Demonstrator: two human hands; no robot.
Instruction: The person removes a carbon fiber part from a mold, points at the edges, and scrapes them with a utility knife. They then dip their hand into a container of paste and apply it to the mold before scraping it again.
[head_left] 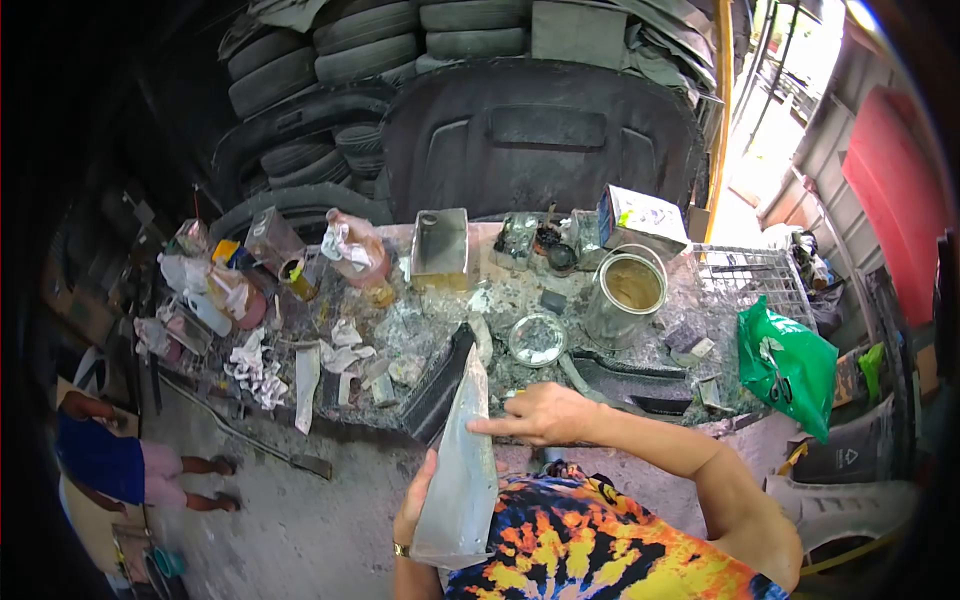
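A long, tapering grey painted panel [462, 470], like a car trim part, stands tilted in front of my chest, its narrow tip pointing at the bench. My left hand [408, 510] grips its left edge low down, partly hidden behind it; a watch band shows on the wrist. Across the panel's upper part reaches my right hand [548, 413], index finger stretched out and its tip on the grey surface, other fingers curled. Behind the tip lies a black trim piece [440, 385] on the bench. A round clear lid or dish [537, 340] sits just beyond my right hand.
The cluttered workbench [480, 300] bears an open can [630, 290], a rectangular tin [440, 245], plastic bottles [355, 250], crumpled paper [257, 370] and a wire rack [750, 270]. A green bag [787, 365] with scissors hangs over the right edge. Another person [115, 455] stands at left.
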